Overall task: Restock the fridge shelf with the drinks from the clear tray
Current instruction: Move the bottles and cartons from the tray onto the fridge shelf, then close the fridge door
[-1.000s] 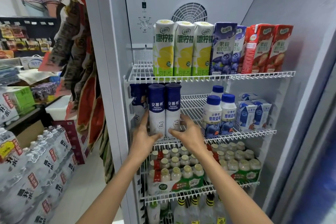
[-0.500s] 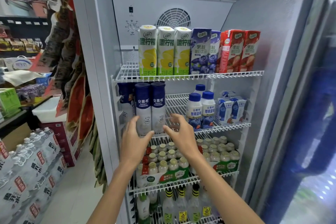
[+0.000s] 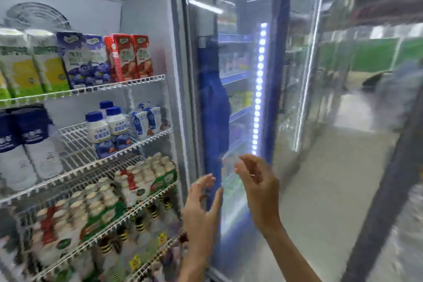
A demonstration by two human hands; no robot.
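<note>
Hands empty, fingers spread, beside white wire shelf.

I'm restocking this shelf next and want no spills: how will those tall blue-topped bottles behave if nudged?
The tall blue-topped bottles look narrow for their height, so probably apt to tip. The wire shelf gives uneven footing, which may add wobble. Their smooth sleeves could be slippery.

Both hands empty, fingers loosely spread: left hand and right hand raised before glass fridge door. Blue-capped bottles left of door, on wire shelf. Frame blurred.
</note>
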